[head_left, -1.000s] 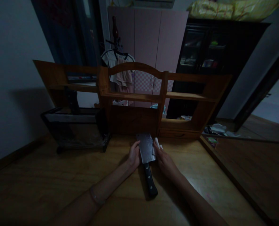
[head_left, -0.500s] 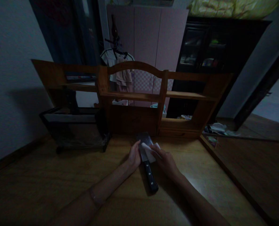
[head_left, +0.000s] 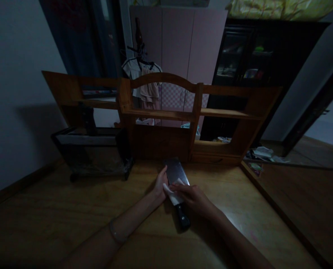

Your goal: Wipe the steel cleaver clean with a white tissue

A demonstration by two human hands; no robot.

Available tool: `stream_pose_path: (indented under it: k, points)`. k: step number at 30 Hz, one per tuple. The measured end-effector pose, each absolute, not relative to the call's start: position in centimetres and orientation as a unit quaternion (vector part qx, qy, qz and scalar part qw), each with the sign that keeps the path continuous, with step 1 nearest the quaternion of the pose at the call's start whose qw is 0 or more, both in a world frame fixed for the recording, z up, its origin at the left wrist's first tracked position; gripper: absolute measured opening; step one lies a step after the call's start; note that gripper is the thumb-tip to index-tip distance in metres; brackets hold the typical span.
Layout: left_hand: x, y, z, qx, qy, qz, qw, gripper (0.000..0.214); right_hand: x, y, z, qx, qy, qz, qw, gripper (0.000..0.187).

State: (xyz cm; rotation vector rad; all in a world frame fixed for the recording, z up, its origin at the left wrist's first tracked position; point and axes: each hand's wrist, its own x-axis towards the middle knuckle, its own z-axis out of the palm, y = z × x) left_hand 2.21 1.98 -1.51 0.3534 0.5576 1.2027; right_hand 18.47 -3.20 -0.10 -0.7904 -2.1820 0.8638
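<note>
One cleaver (head_left: 178, 172) points toward eleven o'clock over a wooden desk (head_left: 99, 213), left hand (head_left: 160, 186) clamped on its blade, right hand (head_left: 193, 198) pressing gripped white cloth (head_left: 175, 198) there; shelving (head_left: 161, 142) stands at twelve, black rack (head_left: 90, 157) at ten.

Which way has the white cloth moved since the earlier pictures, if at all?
Yes: relative to the wooden shelf, the white cloth in the right hand has moved left and farther away.
</note>
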Motion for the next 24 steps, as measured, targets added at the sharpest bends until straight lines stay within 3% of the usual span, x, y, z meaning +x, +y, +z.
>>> stream_pose_path:
  k: [9,15,24]
  points:
    - [2.2,2.1,-1.4,0.189,0.243,0.532,0.789,0.033,19.2,-2.3,0.6,-0.314,-0.802,0.387,0.329,0.028]
    - [2.0,1.9,-1.5,0.175,0.293,0.511,0.789,0.024,19.1,-2.4,-0.1,-0.361,-0.752,0.364,0.416,0.030]
    - [1.9,2.2,-1.9,0.189,0.248,0.519,0.796,0.019,18.9,-2.7,-0.4,-0.303,-0.803,0.393,0.331,0.027]
